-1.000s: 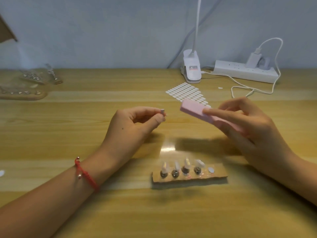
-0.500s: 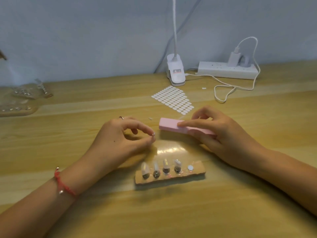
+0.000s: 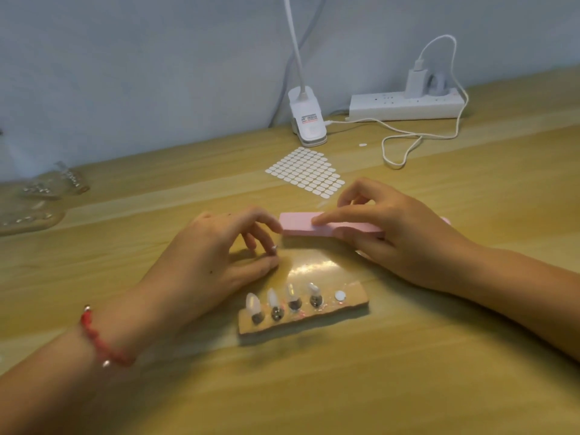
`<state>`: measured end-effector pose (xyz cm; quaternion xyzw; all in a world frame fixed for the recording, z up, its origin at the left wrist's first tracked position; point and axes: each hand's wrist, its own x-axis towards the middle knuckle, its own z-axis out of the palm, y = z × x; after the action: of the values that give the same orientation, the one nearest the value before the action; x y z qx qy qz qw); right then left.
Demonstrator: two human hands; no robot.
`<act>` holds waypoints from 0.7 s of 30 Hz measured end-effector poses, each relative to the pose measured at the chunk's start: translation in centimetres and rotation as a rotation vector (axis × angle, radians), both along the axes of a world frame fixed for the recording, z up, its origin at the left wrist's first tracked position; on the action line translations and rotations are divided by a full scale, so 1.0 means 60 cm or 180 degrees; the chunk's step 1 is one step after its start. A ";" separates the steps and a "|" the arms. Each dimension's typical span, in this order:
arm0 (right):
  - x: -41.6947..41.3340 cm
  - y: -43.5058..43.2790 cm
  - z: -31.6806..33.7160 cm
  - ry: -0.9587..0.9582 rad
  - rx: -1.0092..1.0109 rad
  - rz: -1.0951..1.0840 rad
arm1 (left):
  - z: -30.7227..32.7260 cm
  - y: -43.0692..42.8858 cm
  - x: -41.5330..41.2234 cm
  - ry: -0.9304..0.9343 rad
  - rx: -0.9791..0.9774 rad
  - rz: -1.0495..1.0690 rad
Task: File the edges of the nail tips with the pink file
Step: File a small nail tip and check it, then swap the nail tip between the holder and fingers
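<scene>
A cardboard strip (image 3: 354,301) lies on the wooden desk (image 3: 408,372) in front of the person, and everything else sits around it. Four nail tips (image 3: 273,298) stand in a row on the strip, each on a small dark metal stud. A round white dot (image 3: 340,295) sits at the strip's right end, where no tip stands.

Just beyond the strip, above a glossy patch of clear film (image 3: 314,268), the pink file (image 3: 301,223) is held level and off the desk. The right hand (image 3: 398,233) grasps it from the right. The forefinger lies straight along the top face, the thumb is underneath, and the other fingers curl behind. The file's free end points toward the left hand (image 3: 216,255).

That hand hovers beyond the strip's left end, low over the desk. Its thumb and forefinger pinch a small silvery piece (image 3: 274,248), too small for me to name, just below the file's free end. Whether the two touch I cannot tell. A red bracelet (image 3: 97,337) circles the left wrist, nearer than the strip.

Farther beyond the strip lies a sheet of white adhesive tabs (image 3: 306,171). Past it, at the wall, stands a white clip lamp (image 3: 307,124). A power strip (image 3: 405,106) with a plugged-in charger (image 3: 416,78) and a looping white cable (image 3: 408,136) lies to the lamp's right. Far to the left of the strip lie clear plastic bags (image 3: 31,202), their contents blurred.
</scene>
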<state>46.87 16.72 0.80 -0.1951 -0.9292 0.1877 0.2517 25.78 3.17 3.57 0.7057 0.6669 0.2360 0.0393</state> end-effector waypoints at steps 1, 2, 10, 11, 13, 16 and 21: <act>0.000 0.000 0.000 -0.0002 0.0000 0.0000 | 0.001 -0.001 0.000 0.0069 0.0010 -0.0020; 0.000 0.001 -0.001 -0.0001 0.0003 0.0001 | 0.002 -0.003 0.000 0.0109 0.0028 -0.0032; 0.002 -0.005 -0.002 0.0047 0.0035 -0.0026 | 0.017 -0.029 0.001 -0.0323 0.0954 0.0024; 0.002 -0.005 -0.002 0.0036 0.0029 -0.0022 | 0.017 -0.033 0.004 -0.0403 0.1020 0.0026; 0.000 -0.005 -0.001 0.0024 0.0023 -0.0011 | 0.014 -0.035 0.013 -0.0354 0.0989 -0.0001; 0.001 -0.004 0.000 0.0025 0.0060 -0.0017 | 0.007 -0.026 0.015 -0.0367 0.0819 0.0057; 0.002 -0.002 -0.003 0.0060 0.0067 -0.0002 | -0.005 -0.008 0.002 -0.0667 0.0598 0.0227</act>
<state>46.96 16.62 0.64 -0.1909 -0.9286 0.1796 0.2625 25.93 2.67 3.30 0.6536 0.6587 0.3711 0.0340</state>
